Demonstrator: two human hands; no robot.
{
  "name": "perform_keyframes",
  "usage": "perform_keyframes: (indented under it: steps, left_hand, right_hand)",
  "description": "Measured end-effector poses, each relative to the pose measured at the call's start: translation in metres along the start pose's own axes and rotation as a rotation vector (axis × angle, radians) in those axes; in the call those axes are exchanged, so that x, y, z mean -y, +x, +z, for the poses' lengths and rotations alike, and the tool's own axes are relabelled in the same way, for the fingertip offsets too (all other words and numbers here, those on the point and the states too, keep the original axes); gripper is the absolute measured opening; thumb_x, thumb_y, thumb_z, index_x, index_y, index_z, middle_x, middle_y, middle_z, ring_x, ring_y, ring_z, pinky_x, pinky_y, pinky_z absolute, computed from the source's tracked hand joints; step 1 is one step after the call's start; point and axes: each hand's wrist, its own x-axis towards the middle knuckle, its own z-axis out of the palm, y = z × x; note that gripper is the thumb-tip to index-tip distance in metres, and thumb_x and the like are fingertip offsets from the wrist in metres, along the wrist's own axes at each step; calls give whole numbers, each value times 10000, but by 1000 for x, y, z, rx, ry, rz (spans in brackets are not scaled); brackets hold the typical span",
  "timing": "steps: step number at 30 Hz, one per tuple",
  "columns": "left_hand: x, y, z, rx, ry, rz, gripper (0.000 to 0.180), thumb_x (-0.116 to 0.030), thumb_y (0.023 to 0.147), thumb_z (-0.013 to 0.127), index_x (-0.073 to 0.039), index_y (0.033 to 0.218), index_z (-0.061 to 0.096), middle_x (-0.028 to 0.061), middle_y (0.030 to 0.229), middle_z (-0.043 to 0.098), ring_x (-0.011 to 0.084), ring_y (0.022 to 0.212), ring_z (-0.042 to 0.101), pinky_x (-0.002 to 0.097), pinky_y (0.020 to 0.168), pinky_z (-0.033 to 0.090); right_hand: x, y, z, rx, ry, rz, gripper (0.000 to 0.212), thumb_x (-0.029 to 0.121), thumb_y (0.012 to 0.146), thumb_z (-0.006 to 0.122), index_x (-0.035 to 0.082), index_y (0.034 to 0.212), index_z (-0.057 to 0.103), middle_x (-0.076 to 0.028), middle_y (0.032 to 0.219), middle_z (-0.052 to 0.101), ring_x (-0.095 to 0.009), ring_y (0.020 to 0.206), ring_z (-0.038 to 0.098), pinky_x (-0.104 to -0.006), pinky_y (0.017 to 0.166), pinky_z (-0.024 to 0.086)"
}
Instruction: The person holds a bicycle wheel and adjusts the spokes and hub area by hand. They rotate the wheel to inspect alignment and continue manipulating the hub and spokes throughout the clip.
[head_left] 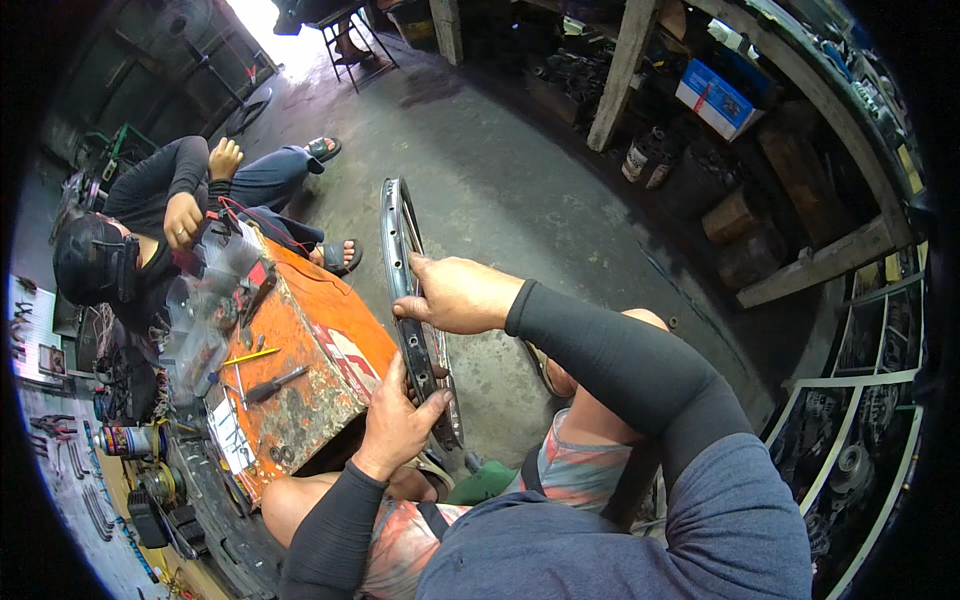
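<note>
Both hands were on the bare wheel rim [404, 262], which stood upright on edge between the knees: left hand [398, 418] gripping its lower part, right hand [458, 295] clamped higher up. Just beside it sat a rusty orange metal box [318, 372] with a screwdriver [276, 384] on top.

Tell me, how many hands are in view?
4. The person's left hand grips the wheel rim low down; the right hand holds it higher. A co-worker's two hands are at upper left. None seem hidden.
</note>
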Motion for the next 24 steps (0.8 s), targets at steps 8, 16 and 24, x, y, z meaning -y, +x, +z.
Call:
perform_keyframes:
  steps: [8, 16, 24]
  left_hand:
    - [-4, 0, 2, -29, -87, -52, 565, -156, 971, 864, -15, 1427, 562, 90, 1188, 769, 177, 1054, 741, 355, 962, 597]
    - [3, -1, 1, -31, -76, -43, 559, -154, 980, 863, -24, 1432, 561, 79, 1184, 766, 162, 1049, 737, 341, 951, 600]
    - [4, 0, 0, -18, -58, -27, 561, -180, 983, 873, -24, 1425, 565, 84, 1197, 764, 168, 1075, 738, 345, 960, 600]
  right_hand:
    - [-3, 1, 1, -2, -18, -3, 568, 440, 1092, 706, -82, 1278, 583, -332, 986, 765, -504, 988, 777, -555, 905, 606]
    - [-2, 3, 3, -4, -34, -12, 578, 444, 1091, 697, -91, 1280, 589, -334, 1003, 767, -494, 1005, 780, -555, 915, 608]
    - [-1, 2, 2, 1, -18, -1, 597, 444, 1079, 696, -116, 1260, 598, -359, 1031, 761, -513, 1026, 771, -559, 930, 611]
